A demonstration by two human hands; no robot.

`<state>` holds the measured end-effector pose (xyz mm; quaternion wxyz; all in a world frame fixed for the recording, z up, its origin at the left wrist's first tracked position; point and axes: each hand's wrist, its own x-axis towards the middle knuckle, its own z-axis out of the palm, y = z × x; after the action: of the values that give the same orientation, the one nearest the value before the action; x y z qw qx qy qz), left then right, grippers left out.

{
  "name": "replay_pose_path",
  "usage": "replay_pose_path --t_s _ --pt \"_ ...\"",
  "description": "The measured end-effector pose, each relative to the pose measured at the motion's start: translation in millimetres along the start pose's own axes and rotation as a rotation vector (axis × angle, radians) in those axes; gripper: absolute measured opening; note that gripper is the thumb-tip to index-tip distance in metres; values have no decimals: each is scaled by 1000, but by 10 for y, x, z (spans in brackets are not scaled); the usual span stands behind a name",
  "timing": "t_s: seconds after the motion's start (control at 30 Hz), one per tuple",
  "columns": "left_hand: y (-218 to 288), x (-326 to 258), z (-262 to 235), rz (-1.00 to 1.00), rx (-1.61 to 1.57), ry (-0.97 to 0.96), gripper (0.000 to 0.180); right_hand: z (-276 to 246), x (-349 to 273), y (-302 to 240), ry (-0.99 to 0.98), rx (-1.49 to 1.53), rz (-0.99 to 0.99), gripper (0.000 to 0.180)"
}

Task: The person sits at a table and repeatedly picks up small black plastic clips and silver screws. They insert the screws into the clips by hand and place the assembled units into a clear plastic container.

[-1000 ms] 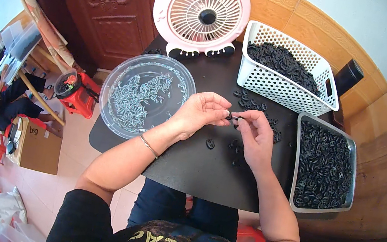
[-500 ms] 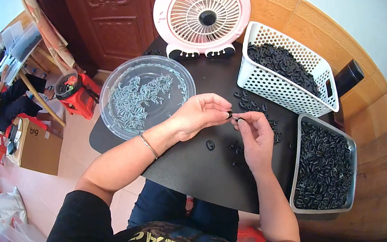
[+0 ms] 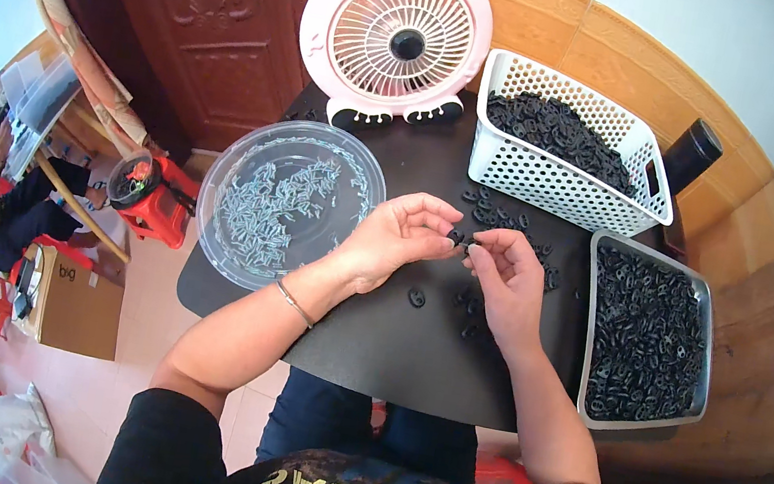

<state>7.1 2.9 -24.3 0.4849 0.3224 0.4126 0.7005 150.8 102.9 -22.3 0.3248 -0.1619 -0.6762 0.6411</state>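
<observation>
My left hand (image 3: 395,241) and my right hand (image 3: 506,276) meet over the middle of a black table (image 3: 391,344). Their fingertips pinch one small black ring-shaped part (image 3: 460,239) between them. More black parts (image 3: 493,213) lie loose on the table just beyond the hands, and one (image 3: 417,297) lies below them. A clear round dish (image 3: 290,202) holding small silvery screws sits left of my left hand.
A white plastic basket (image 3: 565,144) of black parts stands at the back right, a grey metal tray (image 3: 646,334) of black parts at the right. A pink fan (image 3: 397,36) stands at the table's far edge. A dark cylinder (image 3: 689,156) stands behind the basket. A red stool (image 3: 151,195) is on the floor left.
Both hands have stayed together over the table centre; only the fingers have shifted slightly on the small black part.
</observation>
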Motion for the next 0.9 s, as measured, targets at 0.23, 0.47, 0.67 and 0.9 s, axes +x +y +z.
replay_pose_path --t_s 0.23,0.47,0.67,0.9 --pt "28 -9 8 -60 20 -19 21 8 -2 1 12 1 13 11" --pt "-11 9 -4 -56 31 21 13 -3 -4 42 -1 22 2 11" --pt "-13 19 0 0 36 11 14 14 -7 7 -9 -6 3 11" --pt "-13 21 -3 -17 70 25 16 28 -20 -9 -13 3 22 10"
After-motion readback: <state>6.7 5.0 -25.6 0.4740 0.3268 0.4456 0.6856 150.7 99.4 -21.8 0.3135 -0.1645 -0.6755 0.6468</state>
